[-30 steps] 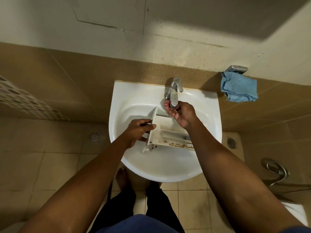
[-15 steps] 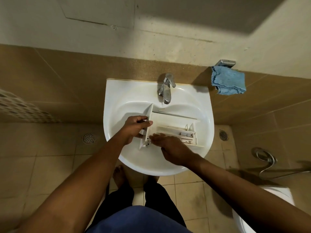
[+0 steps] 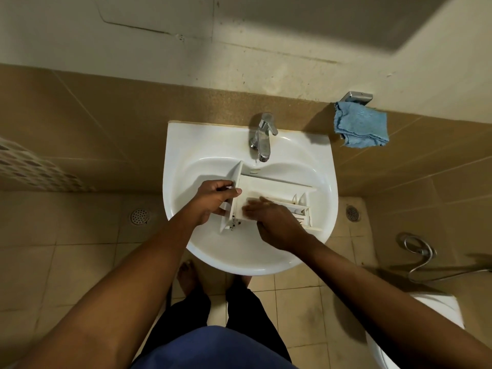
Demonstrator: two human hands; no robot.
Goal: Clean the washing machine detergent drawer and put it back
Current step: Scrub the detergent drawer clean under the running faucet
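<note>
Left hand (image 3: 213, 201): my fingers (image 3: 232, 193) grip the drawer (image 3: 277, 186) front, on the left.
Right hand (image 3: 274, 222): fingers flat inside it, holding nothing.
Drawer: in the sink (image 3: 186, 161).

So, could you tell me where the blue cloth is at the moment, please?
In the head view the blue cloth hangs on the wall from a metal holder, upper right, just right of the sink and tap.

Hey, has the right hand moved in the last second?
Yes. The right hand has left the tap and come down toward the person, now resting on the detergent drawer.
</note>
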